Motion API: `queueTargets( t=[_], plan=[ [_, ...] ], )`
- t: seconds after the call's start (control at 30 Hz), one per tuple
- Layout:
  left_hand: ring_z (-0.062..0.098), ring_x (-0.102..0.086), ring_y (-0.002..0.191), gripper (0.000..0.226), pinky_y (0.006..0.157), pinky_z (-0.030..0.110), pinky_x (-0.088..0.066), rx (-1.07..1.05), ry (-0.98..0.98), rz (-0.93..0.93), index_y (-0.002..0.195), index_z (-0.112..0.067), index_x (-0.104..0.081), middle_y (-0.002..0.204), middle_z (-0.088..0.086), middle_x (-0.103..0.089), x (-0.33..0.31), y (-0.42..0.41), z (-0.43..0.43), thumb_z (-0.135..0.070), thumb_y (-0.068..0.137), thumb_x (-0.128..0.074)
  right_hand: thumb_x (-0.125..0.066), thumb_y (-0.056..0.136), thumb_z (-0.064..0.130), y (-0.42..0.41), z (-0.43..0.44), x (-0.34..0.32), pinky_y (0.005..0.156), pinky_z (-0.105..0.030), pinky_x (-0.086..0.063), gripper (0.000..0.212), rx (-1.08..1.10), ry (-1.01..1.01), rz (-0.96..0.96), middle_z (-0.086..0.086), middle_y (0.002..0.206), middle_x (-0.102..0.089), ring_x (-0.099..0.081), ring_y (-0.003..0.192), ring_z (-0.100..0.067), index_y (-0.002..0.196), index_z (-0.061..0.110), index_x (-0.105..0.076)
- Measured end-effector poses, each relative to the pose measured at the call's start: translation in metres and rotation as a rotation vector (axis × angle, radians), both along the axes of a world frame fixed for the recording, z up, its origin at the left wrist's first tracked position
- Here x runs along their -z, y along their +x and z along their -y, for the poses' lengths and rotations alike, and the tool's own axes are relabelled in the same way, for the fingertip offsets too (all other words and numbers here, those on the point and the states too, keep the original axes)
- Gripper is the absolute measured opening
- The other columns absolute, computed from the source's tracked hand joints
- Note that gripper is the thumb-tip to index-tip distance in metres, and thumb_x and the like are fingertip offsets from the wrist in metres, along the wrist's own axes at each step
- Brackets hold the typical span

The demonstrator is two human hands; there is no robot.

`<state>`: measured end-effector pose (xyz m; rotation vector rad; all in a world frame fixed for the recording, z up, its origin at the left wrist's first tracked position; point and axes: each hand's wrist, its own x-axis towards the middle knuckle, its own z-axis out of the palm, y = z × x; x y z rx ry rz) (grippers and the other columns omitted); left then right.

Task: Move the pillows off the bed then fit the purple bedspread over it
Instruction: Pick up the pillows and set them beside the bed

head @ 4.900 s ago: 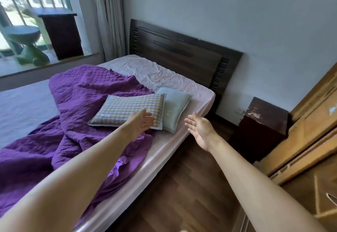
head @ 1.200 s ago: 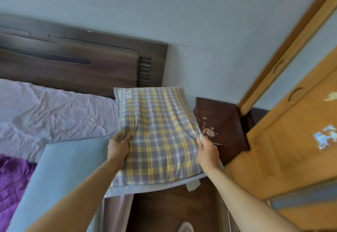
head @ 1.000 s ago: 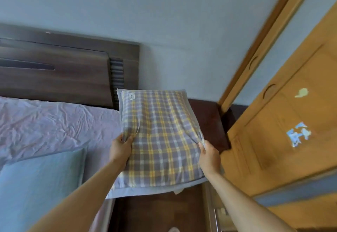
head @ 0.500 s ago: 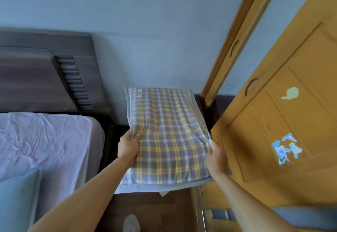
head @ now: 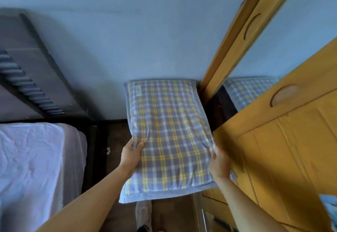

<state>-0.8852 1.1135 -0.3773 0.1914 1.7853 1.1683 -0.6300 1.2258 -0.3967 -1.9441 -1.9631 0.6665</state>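
A yellow and grey plaid pillow [head: 169,133] is held flat between both hands, to the right of the bed and up against the wall. My left hand [head: 130,156] grips its left edge and my right hand [head: 219,162] grips its right edge. The pillow covers the dark nightstand; only a dark strip [head: 218,107] of it shows at the pillow's right. The bed [head: 36,168] with its pale wrinkled sheet lies at the lower left. The purple bedspread and the light blue pillow are out of view.
The dark wooden headboard [head: 31,78] rises at the upper left. A yellow wooden wardrobe [head: 284,149] with a mirrored panel [head: 249,89] stands close on the right. Dark wood floor [head: 113,140] runs between bed and pillow. A slipper [head: 144,213] shows below the pillow.
Both hands lifted the plaid pillow off the bed and carried it right, past the bed's edge, over the nightstand beside the wardrobe. The view turned right with it.
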Motion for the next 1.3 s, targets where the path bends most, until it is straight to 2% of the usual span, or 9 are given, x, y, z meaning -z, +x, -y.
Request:
queueTargets(
  t=[0.13, 0.27, 0.37, 0.43, 0.5, 0.6, 0.83, 1.1, 1.3],
  plan=[
    [0.017, -0.067, 0.091, 0.021, 0.074, 0.033, -0.056, 0.066, -0.122, 0.057, 0.115, -0.020, -0.058, 0.102, 0.002, -0.069, 0.030, -0.007, -0.004, -0.017, 0.096, -0.050, -0.038, 0.100, 0.025, -0.002, -0.002, 0.022, 0.052, -0.030, -0.032, 0.028, 0.015, -0.163, 0.072, -0.003, 0.070, -0.053, -0.052, 0.070, -0.025, 0.076, 0.014, -0.048],
    [0.018, -0.064, 0.091, 0.028, 0.069, 0.027, -0.051, 0.122, -0.215, 0.056, 0.124, -0.018, -0.051, 0.101, 0.002, -0.066, 0.052, -0.009, -0.004, -0.015, 0.097, -0.047, -0.035, 0.101, 0.027, 0.002, -0.003, 0.045, 0.070, -0.039, -0.046, 0.032, 0.094, -0.336, 0.129, -0.015, 0.097, -0.062, -0.059, 0.090, -0.034, 0.100, 0.004, -0.056],
    [0.019, -0.061, 0.090, 0.037, 0.072, 0.029, -0.051, 0.121, -0.250, 0.056, 0.133, -0.020, -0.044, 0.103, 0.002, -0.063, 0.059, -0.010, -0.006, -0.014, 0.097, -0.046, -0.035, 0.100, 0.030, 0.000, -0.003, 0.048, 0.080, -0.045, -0.051, 0.034, 0.144, -0.479, 0.113, -0.017, 0.111, -0.059, -0.059, 0.098, -0.035, 0.117, 0.004, -0.050],
    [0.016, -0.061, 0.090, 0.048, 0.073, 0.028, -0.052, 0.103, -0.244, 0.054, 0.141, -0.025, -0.034, 0.113, 0.000, -0.060, 0.055, -0.008, -0.005, -0.015, 0.096, -0.047, -0.038, 0.100, 0.029, 0.000, -0.003, 0.047, 0.093, -0.046, -0.047, 0.045, 0.133, -0.486, 0.130, -0.018, 0.133, -0.049, -0.052, 0.117, -0.036, 0.137, 0.004, -0.036],
    [0.019, -0.056, 0.107, 0.061, 0.090, 0.033, -0.047, 0.064, -0.256, 0.043, 0.149, -0.025, -0.015, 0.131, -0.001, -0.049, 0.045, -0.004, 0.004, -0.019, 0.097, -0.046, -0.040, 0.099, 0.026, -0.003, 0.001, 0.039, 0.105, -0.043, -0.037, 0.056, 0.051, -0.405, 0.184, -0.017, 0.147, -0.035, -0.038, 0.132, -0.034, 0.146, 0.003, -0.021],
    [0.025, -0.027, 0.140, 0.065, 0.113, 0.045, -0.027, 0.033, -0.250, 0.024, 0.150, -0.025, -0.006, 0.155, 0.001, -0.021, 0.036, 0.002, 0.026, -0.025, 0.098, -0.045, -0.044, 0.098, 0.020, -0.016, 0.014, 0.021, 0.111, -0.043, -0.031, 0.055, -0.090, -0.254, 0.156, -0.017, 0.148, -0.032, -0.031, 0.136, -0.031, 0.145, 0.002, -0.022],
    [0.023, -0.031, 0.138, 0.059, 0.110, 0.036, -0.029, -0.170, -0.225, -0.094, 0.150, -0.028, -0.015, 0.153, 0.003, -0.026, 0.003, 0.006, 0.123, -0.023, 0.099, -0.044, -0.032, 0.101, 0.029, -0.080, 0.076, -0.021, 0.118, -0.039, -0.018, 0.056, -0.442, -0.283, 0.046, -0.009, 0.157, -0.015, -0.012, 0.145, -0.022, 0.149, 0.007, -0.013],
    [0.023, -0.034, 0.136, 0.057, 0.107, 0.029, -0.029, -0.460, -0.278, -0.218, 0.149, -0.023, -0.018, 0.151, 0.002, -0.028, -0.022, -0.028, 0.298, -0.023, 0.098, -0.044, -0.038, 0.100, 0.020, -0.165, 0.187, -0.041, 0.112, -0.036, -0.030, 0.052, -0.844, -0.325, -0.028, -0.014, 0.151, -0.029, -0.029, 0.139, -0.025, 0.147, 0.004, -0.022],
    [0.021, -0.035, 0.136, 0.057, 0.112, 0.035, -0.030, -0.659, -0.323, -0.269, 0.148, -0.022, -0.023, 0.152, 0.005, -0.031, -0.027, -0.058, 0.435, -0.019, 0.097, -0.046, -0.037, 0.100, 0.023, -0.230, 0.301, -0.042, 0.114, -0.033, -0.021, 0.053, -1.076, -0.348, 0.000, -0.012, 0.153, -0.027, -0.022, 0.142, -0.022, 0.147, 0.005, -0.021]
  ],
)
